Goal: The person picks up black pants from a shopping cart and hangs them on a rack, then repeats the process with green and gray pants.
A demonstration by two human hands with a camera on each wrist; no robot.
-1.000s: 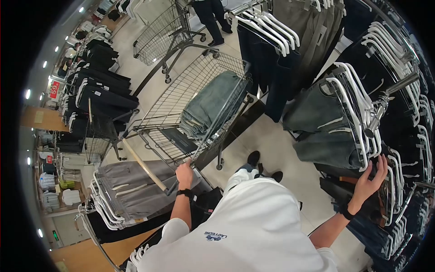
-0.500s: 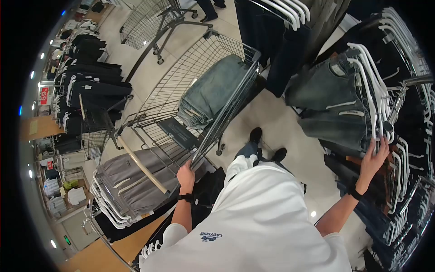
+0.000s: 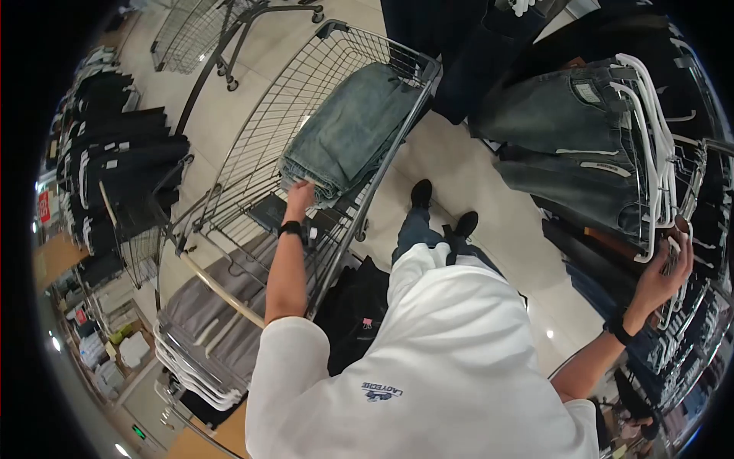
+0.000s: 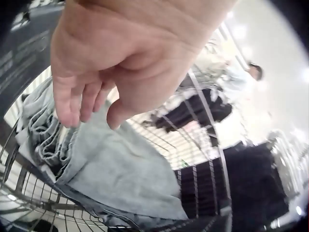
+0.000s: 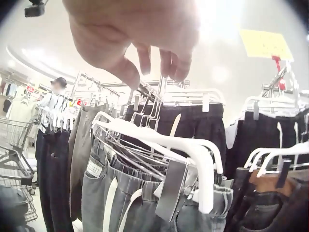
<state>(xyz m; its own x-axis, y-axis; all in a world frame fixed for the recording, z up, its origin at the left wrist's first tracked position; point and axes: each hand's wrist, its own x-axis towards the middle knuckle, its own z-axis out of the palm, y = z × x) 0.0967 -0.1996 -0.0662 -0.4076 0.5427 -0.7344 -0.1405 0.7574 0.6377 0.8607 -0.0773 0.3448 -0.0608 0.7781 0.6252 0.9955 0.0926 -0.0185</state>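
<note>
Folded blue-grey jeans point(image 3: 348, 126) lie stacked in a wire shopping cart point(image 3: 264, 107). My left hand point(image 3: 300, 197) is over the near folded edge of that stack, thumb apart and fingers hanging loosely downward; in the left wrist view the fingertips overlap the folds. On the right, my right hand point(image 3: 667, 274) is at the rail, thumb and fingers on either side of the metal hooks of white hangers point(image 5: 159, 140). From these hangers hang dark grey jeans point(image 5: 152, 203) with pale drawstrings. The palm side is partly hidden in the head view.
Grey trousers point(image 3: 218, 294) on white hangers are by the cart's wooden-coloured handle point(image 3: 222, 287). Dark trousers point(image 3: 474, 57) hang beyond the cart. Another cart point(image 3: 195, 34) stands at the back left. Pale floor point(image 3: 489, 191) runs between cart and right rack.
My left hand has left the cart's near side rim and moved forward over the folded jeans. My right hand stays by the hangers, now at their hooks. The head view has shifted.
</note>
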